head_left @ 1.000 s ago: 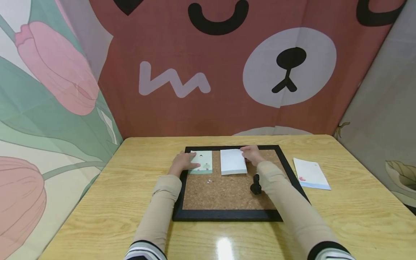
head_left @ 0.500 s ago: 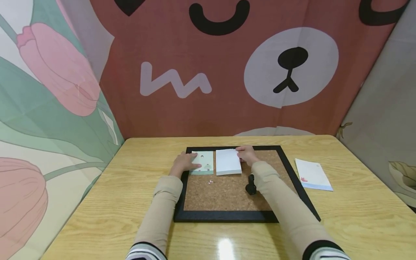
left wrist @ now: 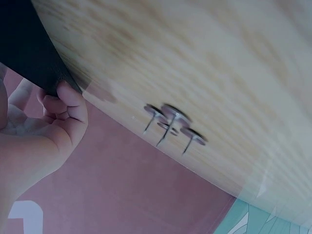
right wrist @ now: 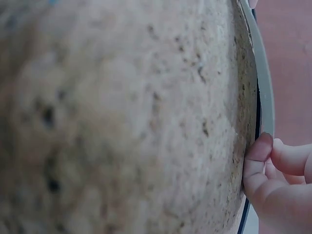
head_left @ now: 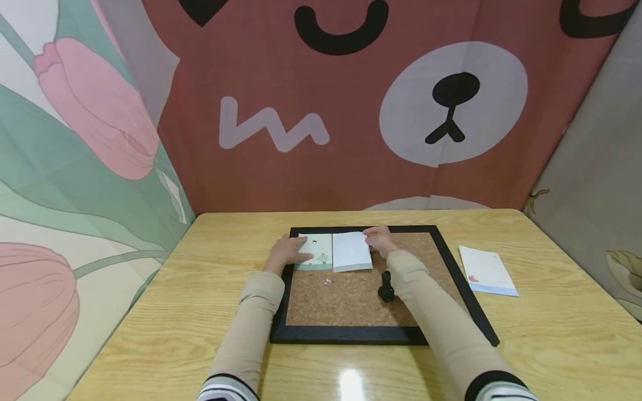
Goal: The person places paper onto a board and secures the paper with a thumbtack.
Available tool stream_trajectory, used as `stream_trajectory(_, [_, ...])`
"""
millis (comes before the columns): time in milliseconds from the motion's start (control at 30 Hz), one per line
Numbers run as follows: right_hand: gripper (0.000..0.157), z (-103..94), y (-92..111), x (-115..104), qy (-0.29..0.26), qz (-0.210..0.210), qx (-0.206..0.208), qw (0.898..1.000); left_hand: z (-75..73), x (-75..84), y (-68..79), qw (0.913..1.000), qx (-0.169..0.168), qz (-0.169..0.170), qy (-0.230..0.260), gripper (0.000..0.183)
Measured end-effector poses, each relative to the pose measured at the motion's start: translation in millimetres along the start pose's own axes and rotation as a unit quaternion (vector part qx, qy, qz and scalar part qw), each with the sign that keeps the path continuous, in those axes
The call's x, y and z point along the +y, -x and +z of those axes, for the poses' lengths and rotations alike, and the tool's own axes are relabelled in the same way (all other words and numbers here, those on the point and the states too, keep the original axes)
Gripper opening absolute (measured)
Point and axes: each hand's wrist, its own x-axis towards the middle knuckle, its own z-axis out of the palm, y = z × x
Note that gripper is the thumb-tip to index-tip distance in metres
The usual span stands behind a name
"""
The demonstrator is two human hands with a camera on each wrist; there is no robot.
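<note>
A pale green note (head_left: 321, 250) lies at the top left of the black-framed cork board (head_left: 346, 303). My left hand (head_left: 287, 252) rests there, thumb and index finger spread over the note's left side; in the left wrist view, other fingers bend against the black frame (left wrist: 29, 44). A small round dot like a tack head shows near the note's top. Beside it, a white note sheet (head_left: 351, 250) meets its right edge. My right hand (head_left: 379, 239) pinches the white sheet by its upper right edge. The right wrist view shows fingertips (right wrist: 261, 148) at the paper's rim.
Another white note (head_left: 489, 271) with a blue band lies on the wooden table (head_left: 546, 328), right of the board. Tiny shiny bits (head_left: 328, 280) sit on the cork. Several flat-headed thumbtacks (left wrist: 173, 122) show against the wood in the left wrist view.
My right hand has slid the white sheet left, closing the gap to the green note. The left hand keeps its place on the green note.
</note>
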Motion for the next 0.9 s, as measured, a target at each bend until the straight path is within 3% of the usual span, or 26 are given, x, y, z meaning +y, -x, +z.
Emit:
stream_trajectory(167, [0.030,2.5,-13,9,0.019,-0.001,0.011,1.000,1.6,1.5,0.0,1.0000,0.000,0.000,0.001,0.063])
stream_trajectory(333, [0.028,3.2,0,1,0.032,0.017,0.028,0.999,3.6,1.0,-1.1,1.0000,-0.002,0.001,-0.003,0.062])
stream_trajectory(600, [0.028,2.0,12,-3,0.065,-0.008,0.023,0.998,3.4,1.3,-1.6,1.0000,0.001,0.001,-0.005,0.063])
stream_trajectory(700, [0.028,3.5,10,-4,0.104,-0.016,0.030,0.994,2.4,1.4,-2.4,0.9999,0.001,0.002,-0.011,0.064])
stream_trajectory(767, [0.028,5.0,3,-3,0.137,-0.014,0.035,0.990,1.7,0.9,-2.9,0.9999,-0.002,0.002,-0.012,0.064])
stream_trajectory(900, [0.018,9.0,-50,31,0.201,-0.067,0.038,0.977,-0.3,-0.5,-3.1,1.0000,-0.004,0.002,-0.003,0.064])
